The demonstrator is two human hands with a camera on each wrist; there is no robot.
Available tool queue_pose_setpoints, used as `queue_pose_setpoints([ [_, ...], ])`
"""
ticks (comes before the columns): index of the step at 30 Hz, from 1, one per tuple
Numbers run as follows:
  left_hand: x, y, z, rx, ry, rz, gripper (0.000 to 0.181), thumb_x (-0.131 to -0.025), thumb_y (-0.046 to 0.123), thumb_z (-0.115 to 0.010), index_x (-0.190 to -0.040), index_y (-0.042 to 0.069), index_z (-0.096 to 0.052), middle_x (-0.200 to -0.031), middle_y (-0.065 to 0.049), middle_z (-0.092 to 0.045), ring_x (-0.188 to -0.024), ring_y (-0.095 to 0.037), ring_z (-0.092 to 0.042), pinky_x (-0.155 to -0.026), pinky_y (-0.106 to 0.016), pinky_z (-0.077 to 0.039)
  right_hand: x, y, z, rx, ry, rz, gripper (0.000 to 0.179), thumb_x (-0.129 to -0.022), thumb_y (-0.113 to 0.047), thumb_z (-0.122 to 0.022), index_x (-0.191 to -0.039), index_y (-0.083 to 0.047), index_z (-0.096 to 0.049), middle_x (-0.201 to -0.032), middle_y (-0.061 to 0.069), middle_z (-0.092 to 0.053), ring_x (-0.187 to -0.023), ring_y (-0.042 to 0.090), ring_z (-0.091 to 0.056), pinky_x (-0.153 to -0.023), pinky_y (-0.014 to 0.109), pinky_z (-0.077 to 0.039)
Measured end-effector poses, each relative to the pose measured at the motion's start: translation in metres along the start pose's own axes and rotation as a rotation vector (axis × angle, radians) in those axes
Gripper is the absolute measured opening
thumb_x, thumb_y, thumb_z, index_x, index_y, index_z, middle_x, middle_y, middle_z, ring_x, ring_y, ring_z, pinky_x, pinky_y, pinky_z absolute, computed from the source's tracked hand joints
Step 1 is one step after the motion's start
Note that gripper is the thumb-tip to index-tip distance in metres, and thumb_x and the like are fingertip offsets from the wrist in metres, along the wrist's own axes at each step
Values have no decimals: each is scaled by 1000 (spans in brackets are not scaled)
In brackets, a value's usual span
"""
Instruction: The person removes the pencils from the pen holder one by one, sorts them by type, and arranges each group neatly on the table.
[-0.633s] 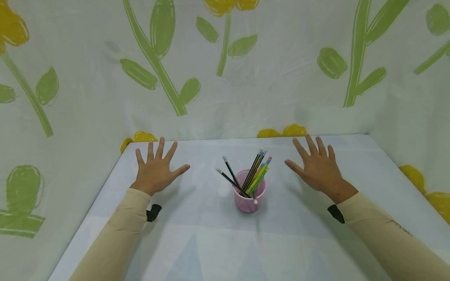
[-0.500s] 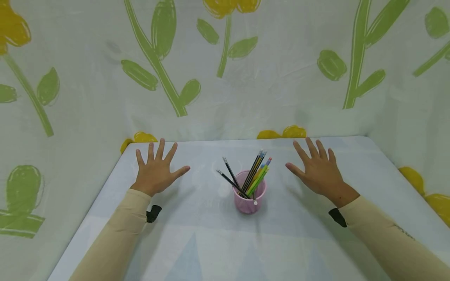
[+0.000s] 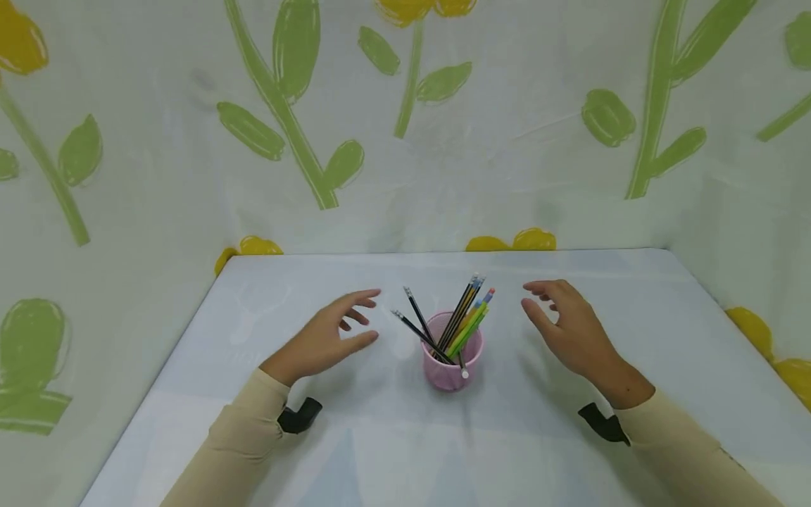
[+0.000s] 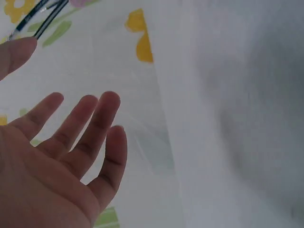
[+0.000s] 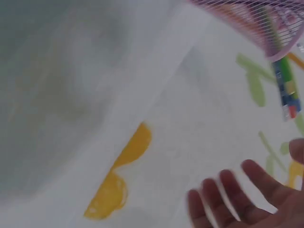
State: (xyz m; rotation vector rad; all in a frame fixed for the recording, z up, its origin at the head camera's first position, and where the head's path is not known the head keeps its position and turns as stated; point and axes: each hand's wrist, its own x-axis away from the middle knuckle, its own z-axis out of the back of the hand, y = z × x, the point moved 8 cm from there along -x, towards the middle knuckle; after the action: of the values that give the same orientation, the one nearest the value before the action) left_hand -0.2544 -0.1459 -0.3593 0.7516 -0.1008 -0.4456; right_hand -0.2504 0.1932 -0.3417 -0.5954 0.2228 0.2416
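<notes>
A pink mesh pencil cup [image 3: 447,376] stands upright on the table in the head view. Several pencils [image 3: 457,320] lean in it, black ones with eraser ends up and some bright green and yellow ones. To its left hovers my left hand [image 3: 323,341], fingers relaxed and pointing toward the cup, holding nothing. On the other side my right hand [image 3: 573,331] is turned inward with loosely bent fingers, also holding nothing. Both hands are apart from the cup. The right wrist view shows part of the mesh cup [image 5: 251,21] and pencil ends near the top right.
A white table [image 3: 374,451] with pale blue triangles carries the cup. Behind and beside it hangs a white cloth [image 3: 481,190] printed with green stems and yellow flowers. Dark wrist straps [image 3: 300,415] show under both sleeves.
Both hands were spread flat and wide beside the cup. They have turned inward with fingers bending, the left moving right toward the cup. The cup stays put.
</notes>
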Motion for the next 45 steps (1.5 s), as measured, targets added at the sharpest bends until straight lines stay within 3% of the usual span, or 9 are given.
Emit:
queue_pose_setpoints([
  [3, -5, 11, -26, 84, -97, -28, 71, -91, 31, -74, -152, 29, -38, -141, -4, -55, -108, -16, -63, -95, -41, -50, 8, -19, 9, -138, 143, 93, 20, -102, -18, -56, -115, -5, -66, -105, 6, -67, -93, 15, -59, -79, 27, -56],
  [6, -10, 18, -48, 139, -187, -17, 72, -88, 30, -78, -150, 30, -40, -143, 1, -52, -104, -14, -63, -91, -39, -50, 14, -39, 11, -238, 210, 191, 12, -99, -5, -58, -105, -6, -68, -97, 1, -68, -83, 5, -57, -71, 13, -49],
  [13, -18, 20, -83, 185, -322, 14, 83, -81, 41, -83, -149, 39, -37, -110, -3, -66, -85, -15, -66, -73, -31, -55, 24, -71, -1, -420, 157, 345, 19, -93, 8, -57, -102, -6, -67, -93, 0, -68, -79, 6, -59, -73, 14, -53],
  [18, -21, 16, -93, 220, -353, 34, 90, -81, 39, -83, -153, 40, -29, -97, 2, -70, -83, -12, -68, -75, -29, -56, 26, -76, -9, -491, 70, 367, 23, -93, 10, -56, -102, -8, -67, -94, -1, -69, -81, 7, -62, -75, 19, -56],
  [24, -26, 11, -102, 305, -386, 49, 82, -87, 34, -77, -153, 42, -28, -102, 4, -71, -90, -11, -69, -81, -30, -55, 28, -79, -20, -499, -87, 401, 25, -92, 9, -58, -110, -6, -67, -94, -1, -66, -75, 8, -57, -63, 21, -54],
  [28, -29, 8, -108, 371, -415, 45, 80, -90, 32, -74, -153, 40, -27, -106, 2, -71, -92, -12, -71, -85, -30, -54, 31, -85, -25, -483, -161, 474, 30, -90, 8, -62, -112, -11, -66, -91, -1, -63, -68, 5, -52, -53, 19, -49],
  [34, -29, 3, -112, 430, -484, 67, 70, -93, 30, -72, -150, 36, -33, -113, 2, -70, -98, -14, -69, -83, -31, -51, 33, -93, -32, -438, -185, 574, 34, -86, 2, -72, -114, -16, -67, -90, -4, -62, -64, 4, -50, -49, 18, -47],
  [39, -28, 0, -113, 445, -515, 69, 60, -95, 30, -69, -147, 32, -39, -107, 0, -73, -102, -14, -66, -83, -31, -48, 33, -91, -39, -387, -213, 548, 33, -82, 2, -75, -110, -14, -71, -93, -3, -63, -64, 2, -50, -50, 18, -48],
  [45, -29, 1, -116, 472, -506, 40, 56, -98, 26, -66, -147, 24, -40, -108, -6, -74, -102, -15, -67, -84, -31, -48, 35, -90, -44, -336, -222, 550, 27, -82, 1, -77, -106, -12, -73, -101, -2, -67, -63, 0, -49, -50, 17, -49],
])
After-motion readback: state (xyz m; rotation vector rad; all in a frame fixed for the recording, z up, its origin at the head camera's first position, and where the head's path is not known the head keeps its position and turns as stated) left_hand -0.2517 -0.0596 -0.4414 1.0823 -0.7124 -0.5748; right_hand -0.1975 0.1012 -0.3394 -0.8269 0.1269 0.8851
